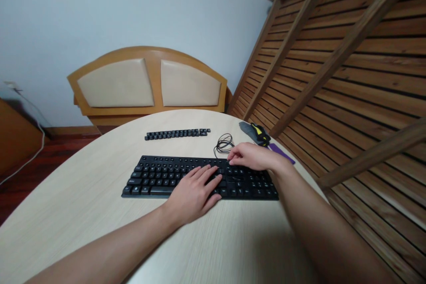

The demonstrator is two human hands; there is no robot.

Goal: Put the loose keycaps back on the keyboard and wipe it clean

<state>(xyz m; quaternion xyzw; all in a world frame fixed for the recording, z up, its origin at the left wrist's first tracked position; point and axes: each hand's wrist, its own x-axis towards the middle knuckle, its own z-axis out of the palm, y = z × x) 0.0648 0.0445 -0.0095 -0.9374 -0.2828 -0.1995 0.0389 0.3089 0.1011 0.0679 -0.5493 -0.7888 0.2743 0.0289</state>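
Pale blue wall (149, 4) behind a light round table (233, 239), with a slatted wooden panel (362, 71) leaning at right and a wooden headboard (154, 82) bearing two cream pads at the far side. On the table, near the centre, lies a black keyboard (155, 179), its long side running left to right. The left hand (195, 191) rests open and palm down on its keys, right of the middle, fingers slightly spread. The right hand (249, 155) is bent over the far edge, fingers curled together; whether they grip anything cannot be told. To the far right lie a grey item (246, 130), a black-and-yellow item (261, 135) and a purple item (281, 153). Beyond the keyboard are a coiled black cable (223, 143), just beside the right hand, and, farther left, a line of loose black keys (178, 134).
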